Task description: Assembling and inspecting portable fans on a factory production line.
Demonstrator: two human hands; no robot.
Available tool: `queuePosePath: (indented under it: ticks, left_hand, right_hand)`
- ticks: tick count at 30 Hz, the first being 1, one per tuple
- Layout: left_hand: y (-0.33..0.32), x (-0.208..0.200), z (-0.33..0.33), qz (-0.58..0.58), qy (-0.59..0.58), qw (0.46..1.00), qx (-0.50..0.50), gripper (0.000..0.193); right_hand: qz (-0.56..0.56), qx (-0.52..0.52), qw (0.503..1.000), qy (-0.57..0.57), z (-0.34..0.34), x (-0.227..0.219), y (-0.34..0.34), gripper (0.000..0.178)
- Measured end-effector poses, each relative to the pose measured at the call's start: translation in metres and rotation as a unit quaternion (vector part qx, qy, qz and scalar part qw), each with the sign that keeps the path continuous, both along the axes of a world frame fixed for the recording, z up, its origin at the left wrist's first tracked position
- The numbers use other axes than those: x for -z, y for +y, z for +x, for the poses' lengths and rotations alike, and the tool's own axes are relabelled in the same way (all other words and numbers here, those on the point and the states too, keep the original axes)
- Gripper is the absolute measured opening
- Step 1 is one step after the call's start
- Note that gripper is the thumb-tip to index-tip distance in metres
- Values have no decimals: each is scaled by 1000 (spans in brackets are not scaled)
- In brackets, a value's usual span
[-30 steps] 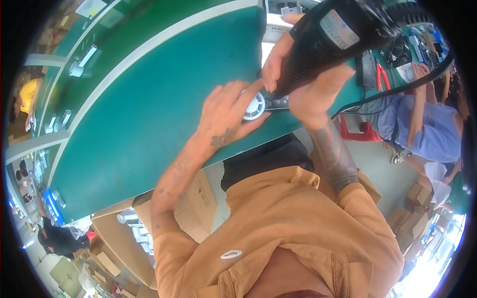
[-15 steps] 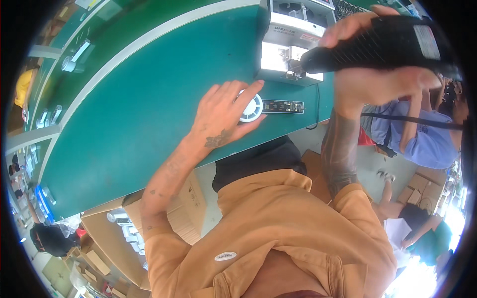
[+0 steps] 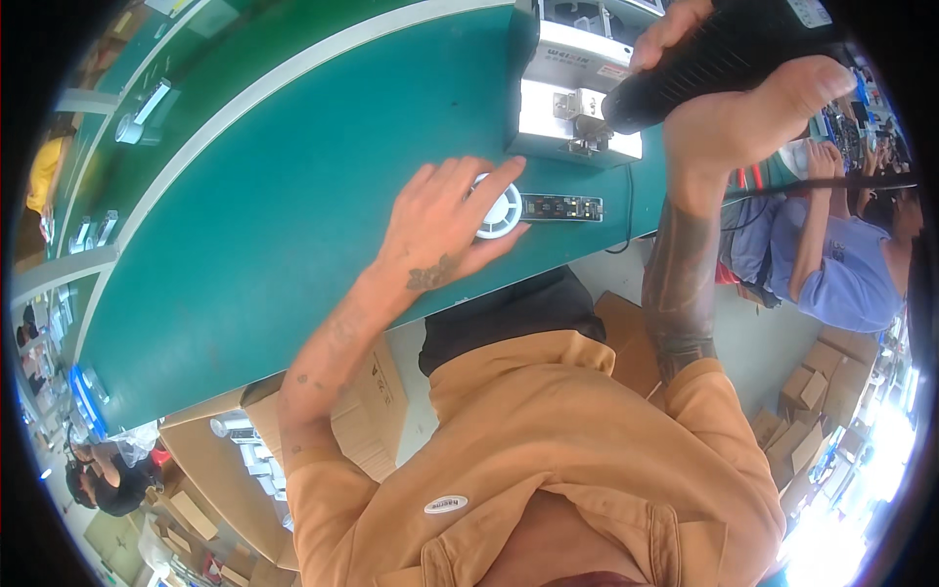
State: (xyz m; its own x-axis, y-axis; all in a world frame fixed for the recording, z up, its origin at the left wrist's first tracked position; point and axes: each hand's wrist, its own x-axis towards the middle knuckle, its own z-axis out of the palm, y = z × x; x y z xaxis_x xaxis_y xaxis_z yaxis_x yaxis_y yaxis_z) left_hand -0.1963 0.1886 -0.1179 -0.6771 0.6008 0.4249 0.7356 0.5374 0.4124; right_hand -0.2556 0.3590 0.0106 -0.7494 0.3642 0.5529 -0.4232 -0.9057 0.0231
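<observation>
My left hand [image 3: 445, 215] rests on the green table, its fingers curled around a round white plastic piece [image 3: 503, 211] with spoke-like openings. From that piece a narrow strip with dark circuit-board parts [image 3: 562, 207] sticks out to the right. My right hand [image 3: 729, 127] grips a black electric screwdriver [image 3: 699, 73] held nearly level, the thumb stretched along its near side. The screwdriver's nose points left at the metal front of a silver screw feeder [image 3: 572, 108]. Whether its tip touches the feeder is hidden.
A thin black cable [image 3: 629, 210] hangs from the feeder over the table edge. The screwdriver's cord [image 3: 831, 183] runs off right. A cardboard box [image 3: 210, 460] holding white parts stands below the table at left. Another person in a blue shirt [image 3: 831, 259] sits at right.
My right hand and the screwdriver have shifted a little toward the far side, and the tool's rear end has swung away from me. My left hand has barely moved.
</observation>
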Motion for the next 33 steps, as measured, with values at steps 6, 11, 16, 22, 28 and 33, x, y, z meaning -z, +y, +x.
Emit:
queuePosePath:
  ticks: [6,11,16,22,28,33]
  left_hand:
    - [2,1,-2,0,34,999,9,57]
    - [9,1,1,-6,1,1000,2,60]
    - [12,-3,0,-5,7,1000,-4,59]
    - [22,-3,-1,9,6,1000,0,60]
    - [26,0,0,1,12,1000,-6,59]
    - [26,11,-5,8,36,999,10,60]
  right_hand:
    - [536,360,723,-247,33,26,43,108]
    - [376,178,909,-26,46,39,51,108]
    - [360,219,812,-403,71,-7,-14,91]
    - [446,167,869,-137,54,45,32,106]
    - [402,119,906,-60,49,64,42,110]
    - [389,128,912,9,51,76,35,113]
